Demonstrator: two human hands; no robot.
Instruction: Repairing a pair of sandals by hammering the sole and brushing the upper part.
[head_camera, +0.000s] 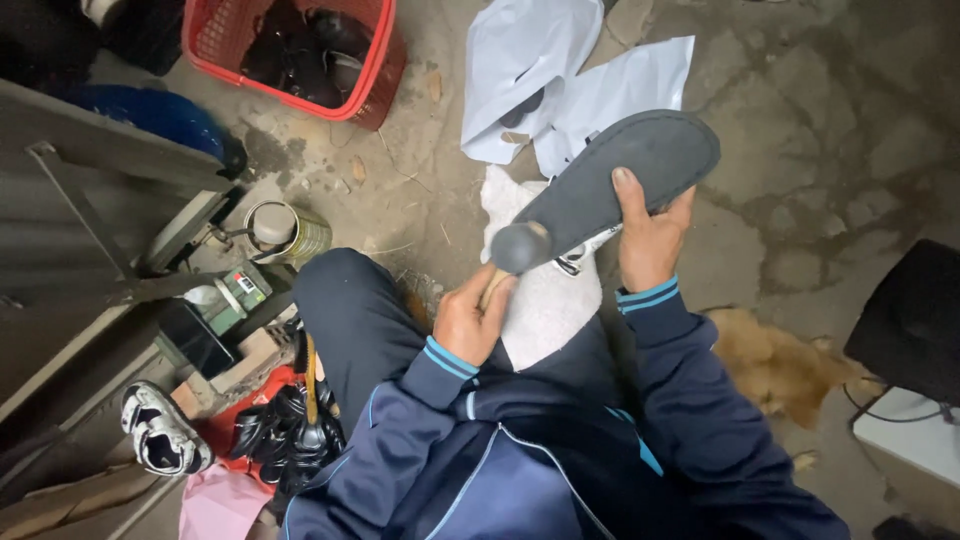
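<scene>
free: bare concrete floor (820, 150) right | blocked: red basket (375, 75), tin can (290, 232) left

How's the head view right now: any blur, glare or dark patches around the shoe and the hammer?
Head view: soft, even light, no glare or hard shadows. The shoe sole in the right hand is sharp. The round hammer head, held by the left hand, looks slightly smeared. The red basket's contents and the left edge are dim, and straight edges bow towards the borders.
</scene>
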